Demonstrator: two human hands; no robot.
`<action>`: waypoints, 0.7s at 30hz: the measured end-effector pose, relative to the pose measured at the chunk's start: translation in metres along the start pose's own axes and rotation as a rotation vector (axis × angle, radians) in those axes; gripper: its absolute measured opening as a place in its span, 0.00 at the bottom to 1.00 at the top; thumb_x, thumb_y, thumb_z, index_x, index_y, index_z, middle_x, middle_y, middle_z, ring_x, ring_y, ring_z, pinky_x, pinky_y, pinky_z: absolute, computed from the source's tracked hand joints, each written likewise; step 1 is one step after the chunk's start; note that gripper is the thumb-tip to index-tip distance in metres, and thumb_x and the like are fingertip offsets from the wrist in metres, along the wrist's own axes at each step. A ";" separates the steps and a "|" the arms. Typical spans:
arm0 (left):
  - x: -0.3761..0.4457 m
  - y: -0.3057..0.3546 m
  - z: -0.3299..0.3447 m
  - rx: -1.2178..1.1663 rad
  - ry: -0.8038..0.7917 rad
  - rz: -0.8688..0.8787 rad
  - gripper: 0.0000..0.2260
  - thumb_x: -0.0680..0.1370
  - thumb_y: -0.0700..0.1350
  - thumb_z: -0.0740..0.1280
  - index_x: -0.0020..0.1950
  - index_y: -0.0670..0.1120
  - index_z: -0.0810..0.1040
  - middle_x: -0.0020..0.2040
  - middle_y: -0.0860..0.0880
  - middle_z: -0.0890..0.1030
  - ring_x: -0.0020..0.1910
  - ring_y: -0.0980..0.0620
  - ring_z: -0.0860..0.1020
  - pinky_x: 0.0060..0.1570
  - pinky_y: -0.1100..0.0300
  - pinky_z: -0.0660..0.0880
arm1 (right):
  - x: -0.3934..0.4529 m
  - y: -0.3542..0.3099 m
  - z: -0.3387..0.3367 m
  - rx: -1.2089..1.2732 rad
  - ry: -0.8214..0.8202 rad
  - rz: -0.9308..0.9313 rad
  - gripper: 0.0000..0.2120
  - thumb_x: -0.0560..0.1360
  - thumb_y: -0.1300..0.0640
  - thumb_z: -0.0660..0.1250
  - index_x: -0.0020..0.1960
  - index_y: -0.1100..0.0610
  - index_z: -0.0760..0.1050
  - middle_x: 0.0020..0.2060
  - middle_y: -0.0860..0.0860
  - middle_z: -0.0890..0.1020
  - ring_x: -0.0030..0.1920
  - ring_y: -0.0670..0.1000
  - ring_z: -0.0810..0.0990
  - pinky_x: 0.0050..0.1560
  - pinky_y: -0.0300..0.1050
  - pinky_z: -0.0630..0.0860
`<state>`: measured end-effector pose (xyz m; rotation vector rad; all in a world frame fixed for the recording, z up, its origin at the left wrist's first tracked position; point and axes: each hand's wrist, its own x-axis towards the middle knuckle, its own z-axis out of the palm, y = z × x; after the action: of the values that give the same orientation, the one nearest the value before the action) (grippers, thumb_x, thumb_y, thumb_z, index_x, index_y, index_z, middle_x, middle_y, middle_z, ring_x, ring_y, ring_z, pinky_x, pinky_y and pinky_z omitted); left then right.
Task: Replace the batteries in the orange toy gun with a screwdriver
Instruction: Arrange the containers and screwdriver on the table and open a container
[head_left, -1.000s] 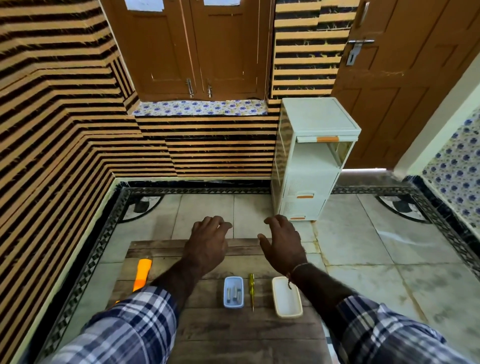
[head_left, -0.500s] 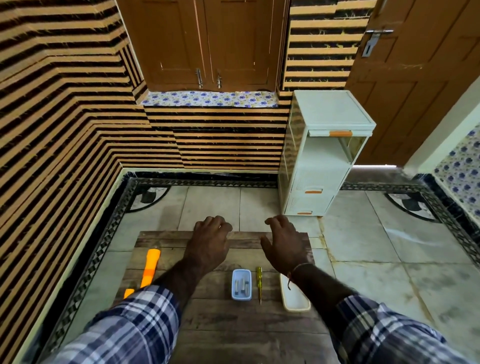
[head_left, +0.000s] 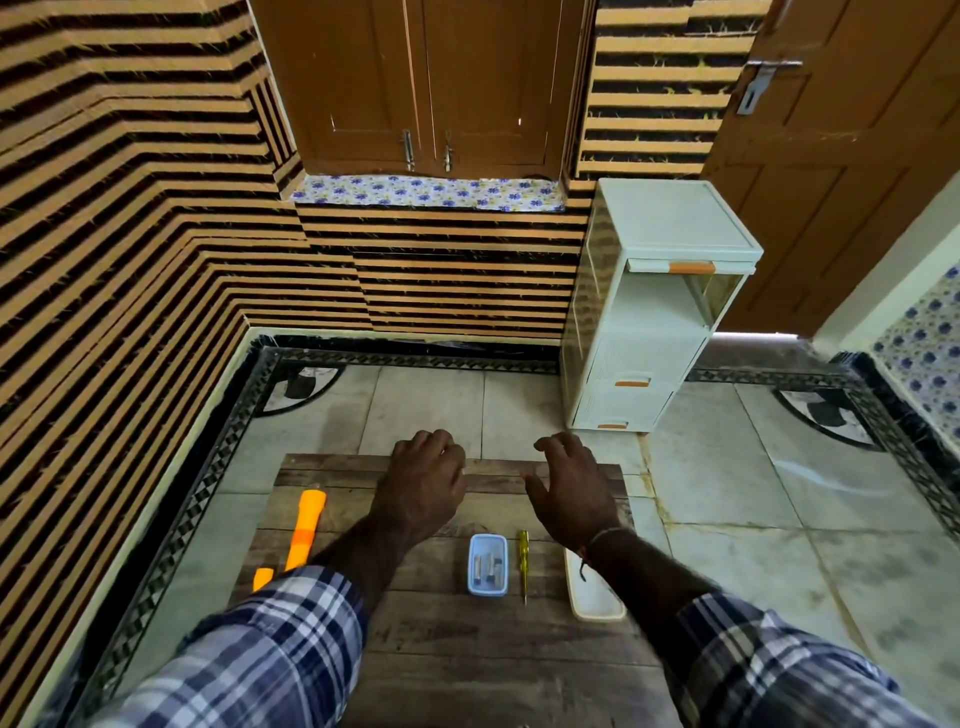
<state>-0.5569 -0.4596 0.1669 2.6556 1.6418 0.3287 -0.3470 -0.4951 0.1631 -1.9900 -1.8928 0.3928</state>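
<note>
**Both hands free above the desk**

You are looking down at a low wooden desk (head_left: 457, 649) that is standing on the tiled floor (head_left: 779, 545). At the far left of it the orange toy gun (head_left: 306, 525) is lying, and your checked left sleeve (head_left: 260, 654) is covering its near end. Your left hand (head_left: 423, 486) is hovering palm down over the far part of the desk, well apart from the gun; its fingers are bending loosely and are gripping nothing. To the right, a small blue tray (head_left: 487, 564) is holding a few batteries (head_left: 488, 564). Just beside it the yellow screwdriver (head_left: 523, 561) is lying, not touched by any hand. Your right hand (head_left: 571, 488) is hovering in the same manner, fingers relaxed and empty. Under your right wrist a cream tray (head_left: 595, 597) is partly showing. Farther right a white drawer unit (head_left: 660, 312) is standing against the wall.
</note>
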 end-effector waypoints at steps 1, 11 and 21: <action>0.000 0.000 0.000 0.000 -0.002 0.000 0.08 0.77 0.50 0.63 0.51 0.49 0.78 0.51 0.51 0.77 0.51 0.49 0.74 0.51 0.52 0.71 | 0.000 0.000 0.000 0.000 0.000 -0.001 0.22 0.77 0.45 0.64 0.68 0.51 0.68 0.66 0.51 0.70 0.64 0.52 0.71 0.62 0.51 0.73; -0.003 -0.002 0.004 -0.033 -0.019 -0.022 0.12 0.76 0.50 0.65 0.58 0.50 0.78 0.56 0.51 0.77 0.55 0.49 0.75 0.53 0.51 0.71 | 0.000 -0.002 0.004 0.005 -0.018 0.002 0.22 0.77 0.44 0.63 0.68 0.51 0.67 0.66 0.51 0.70 0.63 0.51 0.71 0.63 0.51 0.73; -0.011 -0.017 0.014 -0.069 0.007 -0.023 0.12 0.73 0.47 0.69 0.56 0.50 0.79 0.53 0.50 0.78 0.51 0.47 0.76 0.50 0.49 0.74 | 0.000 -0.012 0.011 -0.008 -0.018 0.003 0.21 0.77 0.45 0.63 0.67 0.52 0.69 0.65 0.52 0.71 0.62 0.53 0.72 0.61 0.53 0.73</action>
<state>-0.5738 -0.4601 0.1493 2.5869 1.6299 0.3881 -0.3630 -0.4940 0.1584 -2.0013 -1.9057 0.4054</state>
